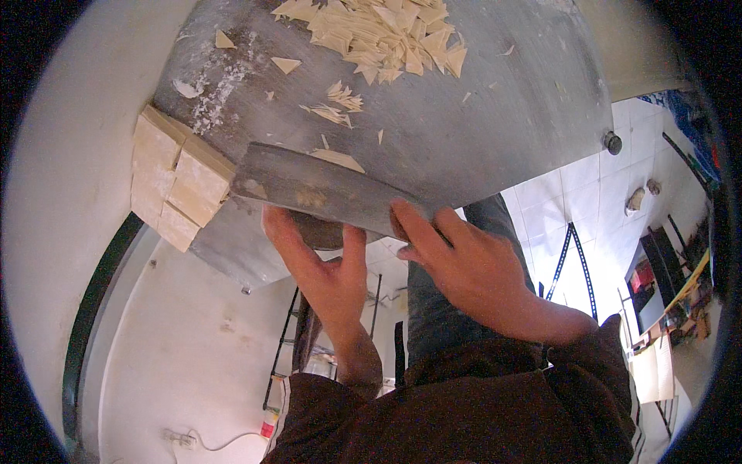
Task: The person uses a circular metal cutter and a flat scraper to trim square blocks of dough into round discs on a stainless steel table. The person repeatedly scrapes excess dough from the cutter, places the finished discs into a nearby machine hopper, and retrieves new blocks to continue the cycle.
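My right hand (471, 271) grips the handle end of a broad steel cleaver (309, 184) lying flat over the near edge of a steel table (495, 116). My left hand (321, 267) reaches up from below, fingers and thumb spread against the blade's near edge; its fingertips are hidden behind the blade. A single pale dough triangle (338, 159) lies just beyond the blade. Stacked square dough sheets (174, 182) sit at the table's left corner, next to the blade's tip. A heap of cut dough triangles (379, 35) lies at the far side.
Flour dust (216, 93) and stray dough scraps (336, 104) are scattered on the table. A white wall is at the left. Below are a white tiled floor (587, 201), dark metal frames (572, 255), a power strip with cable (185, 439) and clutter at the right.
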A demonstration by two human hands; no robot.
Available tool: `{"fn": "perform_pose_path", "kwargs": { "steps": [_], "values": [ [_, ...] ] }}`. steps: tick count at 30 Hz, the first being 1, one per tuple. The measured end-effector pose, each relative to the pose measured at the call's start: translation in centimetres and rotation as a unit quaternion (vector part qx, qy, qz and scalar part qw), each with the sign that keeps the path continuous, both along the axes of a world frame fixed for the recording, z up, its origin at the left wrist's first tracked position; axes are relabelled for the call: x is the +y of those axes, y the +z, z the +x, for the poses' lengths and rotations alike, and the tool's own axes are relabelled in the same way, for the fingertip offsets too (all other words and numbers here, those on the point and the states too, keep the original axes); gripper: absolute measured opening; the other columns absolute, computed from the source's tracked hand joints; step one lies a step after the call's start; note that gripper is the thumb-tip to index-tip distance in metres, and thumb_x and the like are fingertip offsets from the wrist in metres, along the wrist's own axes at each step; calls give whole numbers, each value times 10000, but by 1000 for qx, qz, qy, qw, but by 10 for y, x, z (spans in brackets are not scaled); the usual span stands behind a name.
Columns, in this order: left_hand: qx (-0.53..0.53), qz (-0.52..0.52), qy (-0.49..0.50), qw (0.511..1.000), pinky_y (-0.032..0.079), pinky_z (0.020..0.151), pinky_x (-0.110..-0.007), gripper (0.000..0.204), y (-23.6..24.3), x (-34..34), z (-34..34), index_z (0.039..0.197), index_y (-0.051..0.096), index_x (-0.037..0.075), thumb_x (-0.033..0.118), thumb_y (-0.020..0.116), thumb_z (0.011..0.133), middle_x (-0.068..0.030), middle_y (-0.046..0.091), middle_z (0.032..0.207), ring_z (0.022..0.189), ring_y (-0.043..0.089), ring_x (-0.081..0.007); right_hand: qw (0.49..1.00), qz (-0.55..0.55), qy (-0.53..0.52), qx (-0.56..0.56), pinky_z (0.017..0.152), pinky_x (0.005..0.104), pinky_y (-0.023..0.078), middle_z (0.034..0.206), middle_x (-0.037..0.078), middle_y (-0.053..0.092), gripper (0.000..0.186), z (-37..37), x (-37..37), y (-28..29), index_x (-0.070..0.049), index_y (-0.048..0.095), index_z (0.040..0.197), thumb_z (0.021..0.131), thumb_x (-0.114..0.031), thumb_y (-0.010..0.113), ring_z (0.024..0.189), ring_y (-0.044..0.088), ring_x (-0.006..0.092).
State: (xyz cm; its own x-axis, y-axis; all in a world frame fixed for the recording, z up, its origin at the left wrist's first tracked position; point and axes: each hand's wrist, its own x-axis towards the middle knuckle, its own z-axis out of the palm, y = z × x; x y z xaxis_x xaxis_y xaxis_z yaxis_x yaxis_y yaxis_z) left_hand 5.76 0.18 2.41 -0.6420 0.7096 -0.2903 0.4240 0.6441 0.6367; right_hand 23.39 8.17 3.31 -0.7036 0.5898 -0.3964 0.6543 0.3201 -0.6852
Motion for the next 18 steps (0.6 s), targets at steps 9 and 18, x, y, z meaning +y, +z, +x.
{"fn": "perform_pose_path", "kwargs": {
  "steps": [9,18],
  "values": [
    [41,-22,-49,998,240,1227,-488,813,4,10,-3,1540,345,-64,78,765,859,-267,384,1559,1467,358,-413,999,-1,-26,-21,528,347,568,886,51,540,545,-13,-2,1,-141,563,1432,949,-364,677,683,692,215],
    [49,-18,-62,997,265,1220,-504,812,6,16,-3,1547,358,-36,101,778,866,-244,409,1562,1464,370,-399,998,-38,-40,-42,542,362,585,917,71,559,551,-21,-1,5,-133,528,1447,970,-376,658,688,707,243]
  ]
}}
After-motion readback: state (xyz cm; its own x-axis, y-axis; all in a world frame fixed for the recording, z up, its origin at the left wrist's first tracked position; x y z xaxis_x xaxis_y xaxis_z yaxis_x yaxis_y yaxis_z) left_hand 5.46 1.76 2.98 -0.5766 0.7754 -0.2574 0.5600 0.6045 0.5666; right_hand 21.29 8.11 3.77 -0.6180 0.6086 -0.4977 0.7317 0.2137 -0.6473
